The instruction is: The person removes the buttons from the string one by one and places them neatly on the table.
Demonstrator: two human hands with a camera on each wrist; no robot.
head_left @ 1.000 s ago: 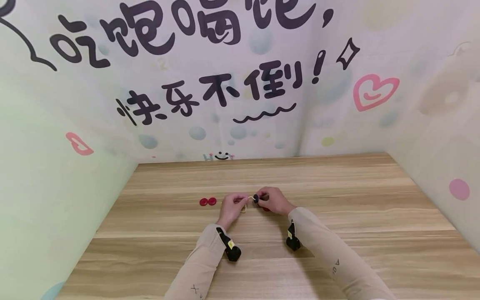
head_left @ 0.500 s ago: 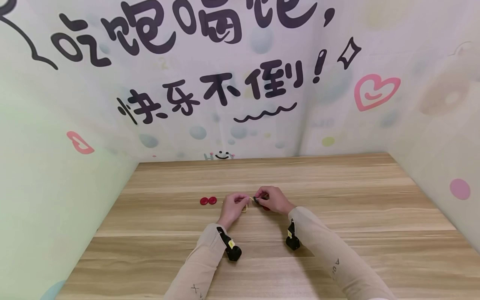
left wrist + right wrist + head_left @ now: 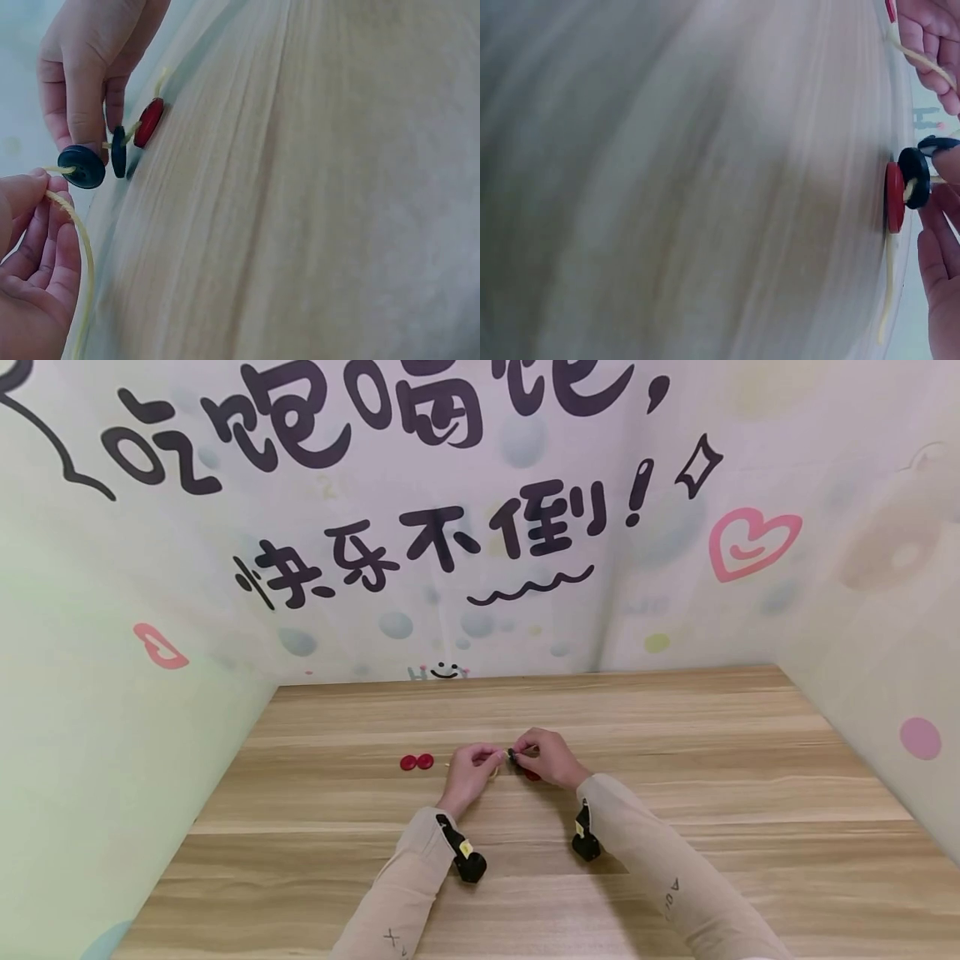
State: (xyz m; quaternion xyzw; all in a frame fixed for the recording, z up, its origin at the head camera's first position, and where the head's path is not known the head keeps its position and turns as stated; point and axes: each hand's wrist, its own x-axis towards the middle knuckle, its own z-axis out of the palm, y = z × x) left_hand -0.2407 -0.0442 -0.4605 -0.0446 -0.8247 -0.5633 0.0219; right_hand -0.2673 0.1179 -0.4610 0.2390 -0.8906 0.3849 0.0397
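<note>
Printed backdrop [image 3: 652, 610] with dark lettering stands behind a wood-grain table [image 3: 525, 902]. Over the table, a person's left hand [image 3: 467, 775] and right hand [image 3: 551, 760] meet near the middle, fingertips close together. The left hand pinches a yellow cord [image 3: 90, 262] between thumb and fingertip, just beside the front dark disc [image 3: 87, 169]; a loop hangs below the grip. The right hand pinches the front dark disc near its edge; the exact finger placement behind it is partly hidden.

Beyond the front dark disc, a second dark disc [image 3: 118, 152] and a hanging red disc [image 3: 148, 123] stand on edge along the cord, which shows on both sides of the hanging red disc. Whether that disc touches the table cannot be told. Two loose red discs [image 3: 417, 762] lie flat side by side to the left of the left hand.

Handling estimate: the discs appear light, rigid and smooth, likely to slip or turn under a loose pinch; hold by the rim, leaving the hole uncovered. The cord appears soft and limp; grip close to the hole to limit bending. Breakage seems unlikely.
</note>
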